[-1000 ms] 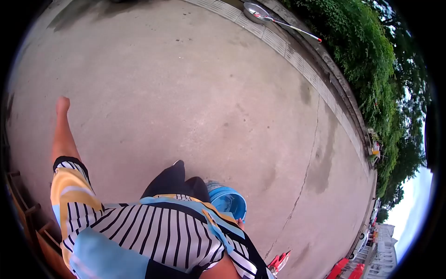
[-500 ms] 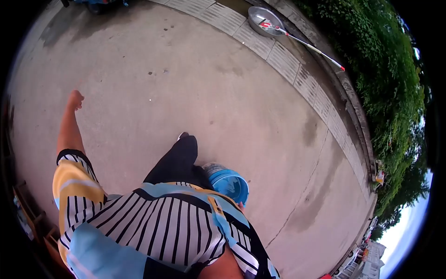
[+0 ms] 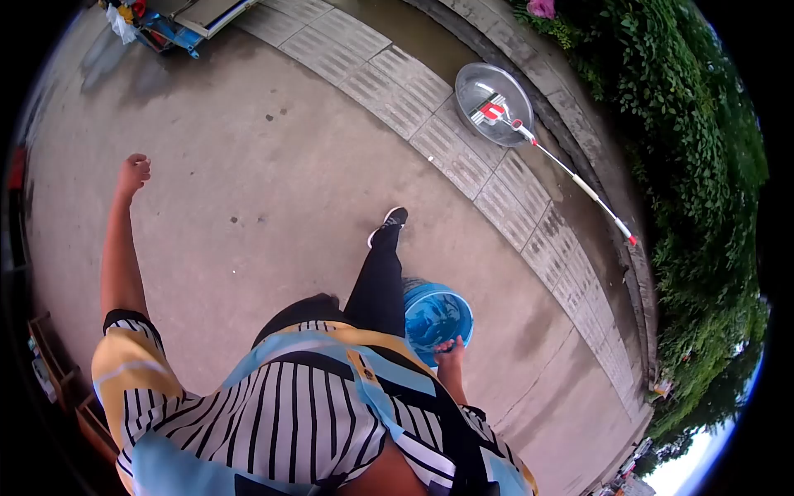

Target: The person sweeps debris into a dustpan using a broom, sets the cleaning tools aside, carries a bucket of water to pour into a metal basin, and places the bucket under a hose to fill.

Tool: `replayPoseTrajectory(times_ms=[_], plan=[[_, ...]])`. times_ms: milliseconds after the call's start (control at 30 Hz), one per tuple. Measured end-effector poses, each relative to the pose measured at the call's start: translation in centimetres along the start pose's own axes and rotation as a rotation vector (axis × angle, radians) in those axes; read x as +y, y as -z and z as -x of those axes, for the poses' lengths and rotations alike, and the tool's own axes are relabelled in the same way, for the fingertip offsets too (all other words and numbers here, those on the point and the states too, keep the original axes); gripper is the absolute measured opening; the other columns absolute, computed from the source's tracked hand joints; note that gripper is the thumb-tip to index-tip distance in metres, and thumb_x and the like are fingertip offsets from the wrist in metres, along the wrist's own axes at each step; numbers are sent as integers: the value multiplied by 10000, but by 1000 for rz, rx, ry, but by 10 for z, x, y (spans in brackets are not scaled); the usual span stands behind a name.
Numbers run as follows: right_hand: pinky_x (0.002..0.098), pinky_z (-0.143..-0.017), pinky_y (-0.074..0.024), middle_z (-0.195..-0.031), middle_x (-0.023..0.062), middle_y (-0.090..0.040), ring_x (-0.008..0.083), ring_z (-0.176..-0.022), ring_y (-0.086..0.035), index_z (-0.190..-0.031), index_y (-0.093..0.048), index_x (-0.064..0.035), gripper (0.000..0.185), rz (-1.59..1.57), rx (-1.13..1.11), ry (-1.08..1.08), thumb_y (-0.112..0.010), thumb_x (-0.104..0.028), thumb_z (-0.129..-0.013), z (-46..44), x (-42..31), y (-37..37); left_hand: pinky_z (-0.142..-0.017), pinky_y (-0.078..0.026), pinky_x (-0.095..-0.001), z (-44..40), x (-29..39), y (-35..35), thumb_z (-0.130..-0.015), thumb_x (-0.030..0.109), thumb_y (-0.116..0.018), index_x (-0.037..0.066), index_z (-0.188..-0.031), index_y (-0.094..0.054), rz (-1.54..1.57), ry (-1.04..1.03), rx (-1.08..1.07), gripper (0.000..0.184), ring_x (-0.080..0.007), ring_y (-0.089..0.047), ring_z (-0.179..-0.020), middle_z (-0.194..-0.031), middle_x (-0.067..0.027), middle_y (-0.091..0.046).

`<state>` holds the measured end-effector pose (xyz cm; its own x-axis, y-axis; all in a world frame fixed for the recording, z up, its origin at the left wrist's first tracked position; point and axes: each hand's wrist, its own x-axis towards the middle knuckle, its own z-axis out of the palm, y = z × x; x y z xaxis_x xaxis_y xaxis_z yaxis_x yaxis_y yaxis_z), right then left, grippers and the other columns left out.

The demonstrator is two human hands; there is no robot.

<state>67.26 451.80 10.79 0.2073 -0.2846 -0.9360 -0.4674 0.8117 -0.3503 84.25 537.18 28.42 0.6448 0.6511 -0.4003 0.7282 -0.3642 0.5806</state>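
My right hand [image 3: 449,351] is closed on the near rim of a blue bucket [image 3: 467,318], which hangs beside my right leg. The bucket's inside is blue with paler and darker patches; I cannot tell whether it holds water. Out to the left, my left hand [image 3: 135,174] swings away from my body, its fingers curled in with nothing showing in them. Ahead on the right, a large metal basin [image 3: 473,78] rests by the paved strip. In it lies the red-and-white head of a squeeze mop [image 3: 495,112], and its long white pole [image 3: 587,190] sticks out over the rim.
Concrete ground [image 3: 215,273] spreads around my feet. Slotted drain slabs [image 3: 397,91] run along the right, with wet ground, a stone kerb and a green hedge [image 3: 695,165] beyond. A blue cart [image 3: 169,37] stands at the far left. Wooden furniture [image 3: 95,422] is behind on the left.
I have stepped forward, and a shoe now shows ahead. The basin and mop look nearer and lower in view. The bucket has swung forward, bringing my right hand into sight.
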Motion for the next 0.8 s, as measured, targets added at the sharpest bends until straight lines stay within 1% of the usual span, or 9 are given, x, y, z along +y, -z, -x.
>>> replayPoseTrajectory(times_ms=[100, 233, 333, 400, 500, 567, 633, 700, 800], plan=[[333, -426, -309, -481, 2, -319, 163, -415, -318, -605, -362, -132, 313, 164, -38, -24, -377, -308, -864, -72, -85, -164, -648, -419, -245, 7, 155, -76, -805, 269, -514, 64, -1049, -508, 293, -48, -54, 318, -103, -539, -761, -838, -33, -573], [298, -376, -297, -489, 0, -331, 144, -397, -334, -644, -373, -121, 271, 442, -229, -19, -467, -283, -840, -96, -147, -255, -743, -423, -278, -1, 269, -202, -816, 330, -506, 43, -1095, -476, 416, -34, -289, 401, -138, -537, -834, -923, -61, -567], [248, -379, -289, -498, -9, -349, 114, -403, -342, -658, -404, -96, 218, 755, -208, 208, -515, -193, -818, -29, -204, -357, -844, -400, -328, -33, 327, -380, -816, 353, -518, 28, -1184, -382, 729, 155, -637, 509, -194, -490, -981, -1053, -107, -509], [225, -379, -278, -502, -17, -371, 88, -405, -343, -678, -448, -83, 173, 869, -217, 266, -548, -162, -796, 19, -244, -413, -909, -333, -400, -51, 357, -508, -789, 428, -531, 61, -1244, -292, 664, 325, -814, 632, -226, -381, -1119, -1190, -122, -409], [205, -385, -258, -499, -29, -386, 62, -415, -341, -677, -467, -81, 167, 993, -196, 331, -575, -161, -777, 74, -316, -513, -968, -221, -447, -99, 385, -679, -756, 554, -484, 50, -1279, -261, 584, 392, -793, 760, -264, -249, -1220, -1293, -137, -311], [203, -397, -264, -511, -27, -410, 54, -431, -345, -659, -471, -85, 174, 1040, -127, 307, -586, -143, -777, 102, -344, -563, -985, -174, -454, -147, 363, -788, -766, 571, -447, 21, -1270, -279, 415, 426, -581, 765, -272, -217, -1235, -1323, -140, -272], [201, -408, -268, -518, -31, -403, 51, -441, -340, -659, -461, -78, 188, 995, -198, 256, -587, -134, -786, 134, -371, -591, -907, -332, -349, -149, 378, -794, -780, 547, -443, -59, -1157, -399, 635, 424, -576, 715, -237, -449, -1060, -1160, -167, -458], [203, -429, -275, -536, -33, -404, 53, -464, -337, -662, -454, -73, 198, 1090, -249, 197, -585, -140, -793, 134, -406, -633, -858, -383, -357, -157, 437, -757, -793, 543, -428, -37, -1158, -416, 1042, 709, -685, 686, -235, -497, -1000, -1110, -152, -501], [209, -463, -286, -565, -38, -410, 58, -503, -335, -671, -446, -69, 201, 1297, -405, 243, -584, -142, -798, 91, -434, -684, -781, -437, -350, -155, 460, -744, -846, 479, -374, -59, -1107, -446, 1016, 559, -387, 602, -233, -550, -899, -1022, -159, -543]])
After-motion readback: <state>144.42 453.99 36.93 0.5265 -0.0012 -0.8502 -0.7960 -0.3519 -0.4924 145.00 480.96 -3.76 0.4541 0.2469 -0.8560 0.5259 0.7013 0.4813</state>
